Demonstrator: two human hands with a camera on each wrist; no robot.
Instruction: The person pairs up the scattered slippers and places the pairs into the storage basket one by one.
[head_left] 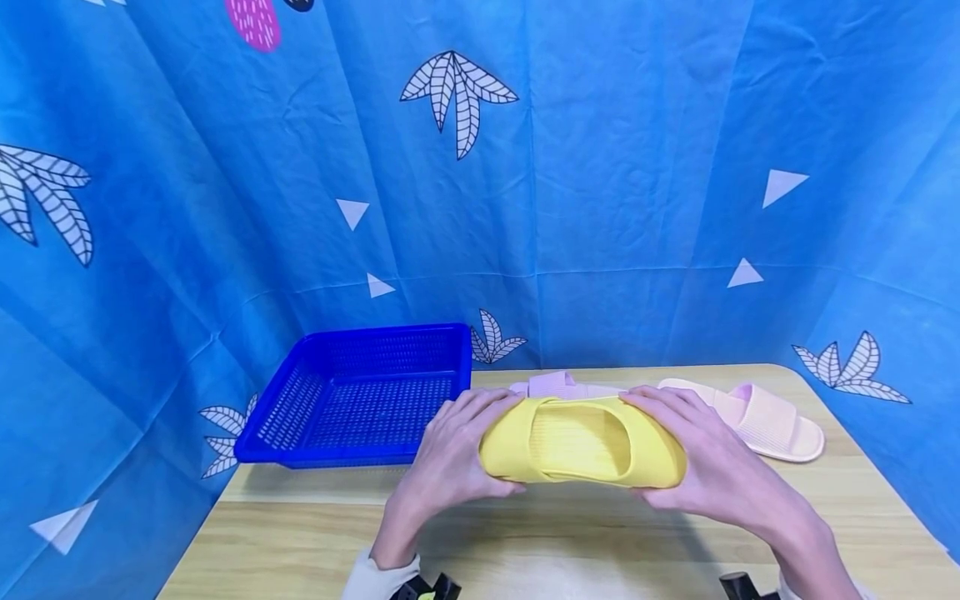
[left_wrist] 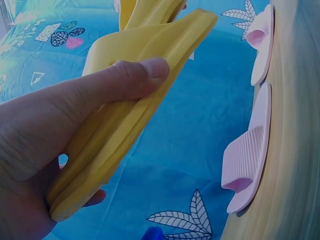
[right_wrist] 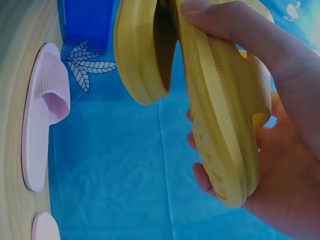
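Both hands hold a pair of yellow slippers (head_left: pixel 517 446) in the air above the table, one hand at each end. The left hand (head_left: pixel 461 450) grips the left end, its thumb pressed along the sole edge in the left wrist view. The right hand (head_left: pixel 712 458) grips the right end, with thumb on one side and fingertips curled round the other in the right wrist view. The two yellow slippers (right_wrist: pixel 220 120) lie close against each other; I cannot tell exactly how they fit together. Part of each is hidden by the hands.
A blue plastic basket (head_left: pixel 360 457) stands at the table's back left. Behind the yellow pair lies a lilac-pink slipper (head_left: pixel 553 384), partly hidden. A pale pink slipper (head_left: pixel 772 421) rests farther right on the wooden table (head_left: pixel 315 533). A blue patterned curtain (head_left: pixel 615 183) hangs behind.
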